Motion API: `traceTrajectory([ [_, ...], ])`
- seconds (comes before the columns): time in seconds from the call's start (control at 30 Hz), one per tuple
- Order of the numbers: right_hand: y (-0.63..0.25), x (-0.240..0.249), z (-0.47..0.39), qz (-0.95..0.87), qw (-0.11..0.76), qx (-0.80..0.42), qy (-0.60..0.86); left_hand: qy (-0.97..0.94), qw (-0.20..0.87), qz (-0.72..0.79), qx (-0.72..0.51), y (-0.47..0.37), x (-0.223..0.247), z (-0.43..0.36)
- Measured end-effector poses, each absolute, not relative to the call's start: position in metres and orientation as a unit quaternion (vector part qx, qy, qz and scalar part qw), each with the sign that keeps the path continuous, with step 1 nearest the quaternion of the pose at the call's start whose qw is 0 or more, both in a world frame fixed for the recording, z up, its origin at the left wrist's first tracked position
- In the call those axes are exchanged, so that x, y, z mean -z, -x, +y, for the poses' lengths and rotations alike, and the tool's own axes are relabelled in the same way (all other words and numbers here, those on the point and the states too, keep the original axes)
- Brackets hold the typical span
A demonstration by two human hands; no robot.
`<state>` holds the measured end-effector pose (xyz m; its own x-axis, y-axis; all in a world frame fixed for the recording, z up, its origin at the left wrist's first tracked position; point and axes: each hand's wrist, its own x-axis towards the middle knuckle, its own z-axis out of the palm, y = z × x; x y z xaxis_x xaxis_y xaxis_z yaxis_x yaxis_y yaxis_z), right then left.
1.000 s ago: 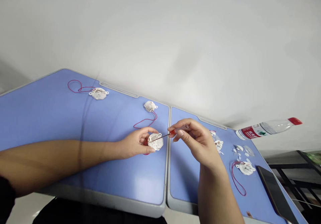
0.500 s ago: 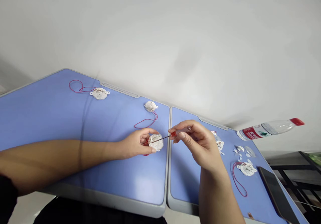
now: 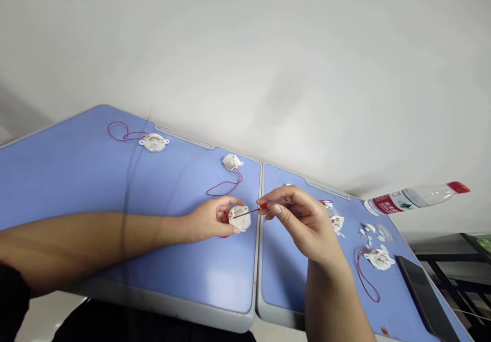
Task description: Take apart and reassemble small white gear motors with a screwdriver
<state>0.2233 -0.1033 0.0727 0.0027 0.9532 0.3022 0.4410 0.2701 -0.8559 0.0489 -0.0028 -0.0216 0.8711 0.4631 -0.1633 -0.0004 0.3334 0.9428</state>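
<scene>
My left hand (image 3: 215, 218) grips a small round white plastic motor housing (image 3: 241, 220) by its edge, thumb below and fingers above. Red wire bunches against the fingers of that hand. Between the thumb and fingers of my right hand (image 3: 303, 219) is a screwdriver (image 3: 270, 206) with a clear red handle. Its thin shaft points left, and the tip meets the face of the housing near its left side. Both hands are over the blue table, close to the seam between its two halves. Whether the tip sits in a screw is too small to tell.
Similar white housings with red wires lie at the far left (image 3: 154, 142), behind my hands (image 3: 232, 162) and at the right (image 3: 379, 259). Small clear and white pieces lie near a red-capped bottle (image 3: 418, 198). A dark phone (image 3: 425, 296) rests at the right edge.
The view has shifted very slightly, so everything appears a little further right. Both hands keep their hold, and the screwdriver tip stays on the housing.
</scene>
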Motion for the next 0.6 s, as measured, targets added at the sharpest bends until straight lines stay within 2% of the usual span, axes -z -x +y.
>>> traceTrajectory([
  [0.37, -0.209, -0.065, -0.103, -0.691, 0.469, -0.172, 0.522, -0.568, 0.781, 0.201, -0.164, -0.051, 0.031, -0.003],
  [0.6, -0.217, -0.078, -0.111, -0.75, 0.383, -0.21, 0.496, -0.578, 0.773, 0.199, -0.168, -0.05, 0.03, -0.003],
])
